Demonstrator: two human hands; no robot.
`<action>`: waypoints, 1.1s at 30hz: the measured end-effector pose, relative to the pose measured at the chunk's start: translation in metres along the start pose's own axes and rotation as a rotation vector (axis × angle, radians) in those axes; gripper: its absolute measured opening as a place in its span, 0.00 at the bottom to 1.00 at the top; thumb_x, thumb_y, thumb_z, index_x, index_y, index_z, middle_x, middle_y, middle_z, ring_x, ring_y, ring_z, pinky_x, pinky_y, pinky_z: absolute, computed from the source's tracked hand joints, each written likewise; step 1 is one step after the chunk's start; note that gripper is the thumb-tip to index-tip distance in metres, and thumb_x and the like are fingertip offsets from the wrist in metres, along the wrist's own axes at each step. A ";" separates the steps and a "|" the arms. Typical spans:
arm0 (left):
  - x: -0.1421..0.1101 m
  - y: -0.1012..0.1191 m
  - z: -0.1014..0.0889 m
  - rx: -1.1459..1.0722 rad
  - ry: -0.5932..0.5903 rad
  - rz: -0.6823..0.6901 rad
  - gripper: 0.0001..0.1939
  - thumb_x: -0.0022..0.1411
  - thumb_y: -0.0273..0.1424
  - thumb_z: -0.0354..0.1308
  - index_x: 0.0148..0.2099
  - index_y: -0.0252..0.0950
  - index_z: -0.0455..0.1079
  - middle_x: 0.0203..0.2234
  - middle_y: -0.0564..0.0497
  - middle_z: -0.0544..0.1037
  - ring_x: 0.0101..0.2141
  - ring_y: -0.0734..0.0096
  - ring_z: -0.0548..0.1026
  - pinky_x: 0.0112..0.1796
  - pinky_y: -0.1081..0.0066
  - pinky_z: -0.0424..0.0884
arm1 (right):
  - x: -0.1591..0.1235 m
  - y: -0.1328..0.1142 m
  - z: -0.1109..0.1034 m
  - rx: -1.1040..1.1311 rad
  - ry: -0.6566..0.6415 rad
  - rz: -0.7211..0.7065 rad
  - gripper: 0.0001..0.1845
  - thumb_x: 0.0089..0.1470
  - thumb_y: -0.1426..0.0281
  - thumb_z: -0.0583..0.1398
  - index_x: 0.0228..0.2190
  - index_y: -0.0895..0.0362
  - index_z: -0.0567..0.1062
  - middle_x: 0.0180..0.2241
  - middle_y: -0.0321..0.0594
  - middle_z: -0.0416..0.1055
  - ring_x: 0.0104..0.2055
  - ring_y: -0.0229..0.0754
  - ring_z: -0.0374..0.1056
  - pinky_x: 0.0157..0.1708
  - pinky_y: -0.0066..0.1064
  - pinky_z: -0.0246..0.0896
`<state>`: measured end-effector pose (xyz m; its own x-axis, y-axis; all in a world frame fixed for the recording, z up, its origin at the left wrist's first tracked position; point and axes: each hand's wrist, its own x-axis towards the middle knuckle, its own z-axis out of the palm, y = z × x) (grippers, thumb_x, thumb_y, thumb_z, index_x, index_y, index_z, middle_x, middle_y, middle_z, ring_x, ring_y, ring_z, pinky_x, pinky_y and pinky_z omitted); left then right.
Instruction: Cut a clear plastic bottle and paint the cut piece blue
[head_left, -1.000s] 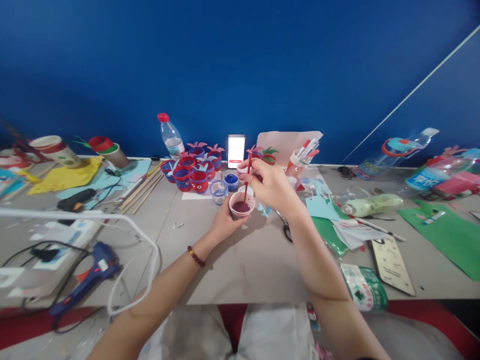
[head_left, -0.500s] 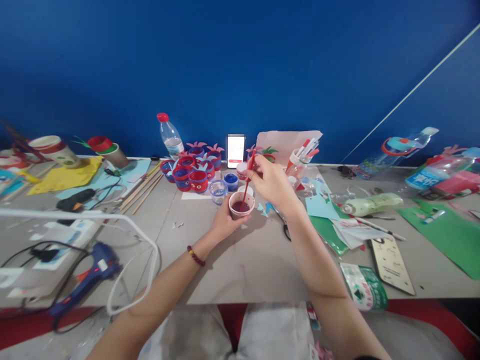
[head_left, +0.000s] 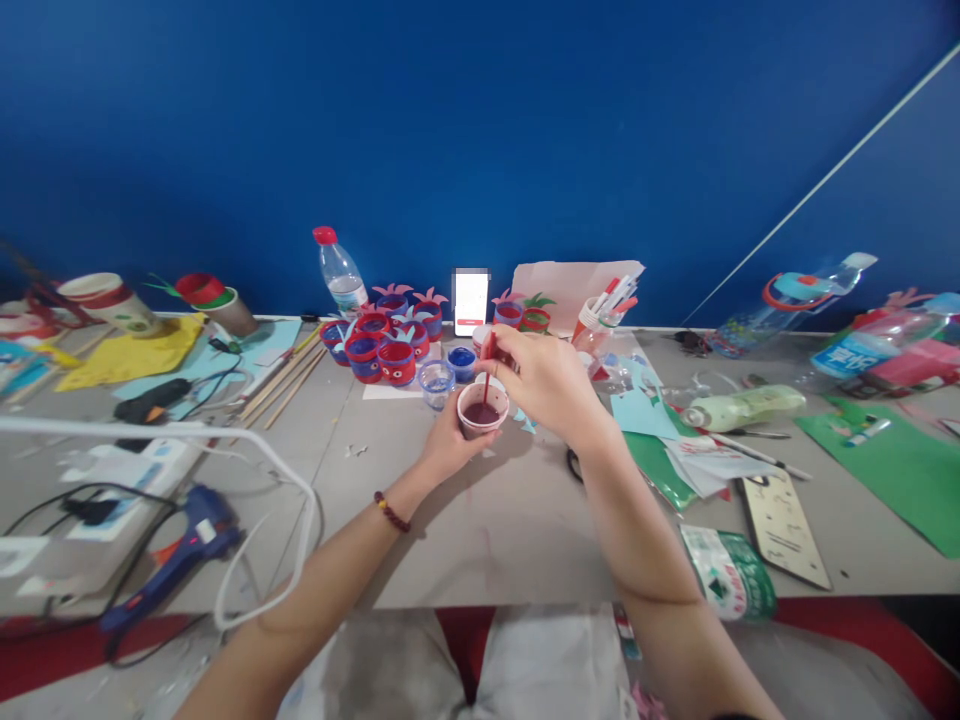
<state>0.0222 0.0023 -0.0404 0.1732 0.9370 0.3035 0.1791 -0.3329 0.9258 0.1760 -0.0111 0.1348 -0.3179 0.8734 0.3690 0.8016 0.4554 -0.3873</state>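
Note:
My left hand [head_left: 448,440] is wrapped round a small paper cup [head_left: 480,429] and holds it just above the grey table, or on it; I cannot tell which. Dark red liquid [head_left: 478,413] lies in the cup. Between the fingers of my right hand [head_left: 536,375] is a thin red stick [head_left: 486,388], nearly upright, its lower end dipping into the liquid. Just behind the cup stand a clear cup with bluish traces [head_left: 436,384] and a small pot of blue paint [head_left: 461,362]. The stick's lower tip is hidden in the liquid.
Several red and blue cups with paper leaves [head_left: 397,362] stand behind, near a bottle [head_left: 341,272] and a phone [head_left: 471,303]. A glue gun [head_left: 196,525], a power strip [head_left: 142,490] and cables lie left. Paper scraps [head_left: 645,410] and a green bottle [head_left: 742,408] lie right.
My right hand has come down and a little left, closer to the cup. The red stick stands more upright. My left hand and the cup have stayed nearly in place.

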 end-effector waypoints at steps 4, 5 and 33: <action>0.000 -0.002 0.000 0.007 0.011 -0.016 0.34 0.50 0.38 0.71 0.57 0.40 0.63 0.51 0.43 0.76 0.51 0.54 0.76 0.51 0.54 0.72 | -0.004 -0.003 -0.001 -0.038 0.002 -0.037 0.07 0.64 0.66 0.57 0.37 0.53 0.75 0.28 0.37 0.75 0.30 0.38 0.65 0.29 0.29 0.46; 0.000 -0.002 0.000 0.005 0.010 -0.016 0.34 0.50 0.38 0.71 0.58 0.40 0.63 0.51 0.43 0.76 0.51 0.54 0.76 0.51 0.53 0.72 | -0.004 -0.004 -0.002 -0.039 -0.007 -0.035 0.07 0.64 0.66 0.57 0.37 0.54 0.75 0.28 0.37 0.74 0.29 0.38 0.65 0.29 0.29 0.46; -0.001 0.006 -0.001 0.003 -0.018 -0.009 0.34 0.50 0.34 0.70 0.58 0.39 0.62 0.52 0.44 0.76 0.53 0.56 0.75 0.54 0.56 0.70 | 0.010 0.018 0.007 0.286 0.077 0.115 0.04 0.60 0.71 0.59 0.39 0.54 0.71 0.30 0.37 0.76 0.30 0.40 0.70 0.34 0.32 0.56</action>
<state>0.0223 -0.0009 -0.0346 0.1885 0.9378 0.2915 0.1836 -0.3252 0.9276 0.1840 0.0068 0.1260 -0.1856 0.9112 0.3678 0.6516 0.3943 -0.6480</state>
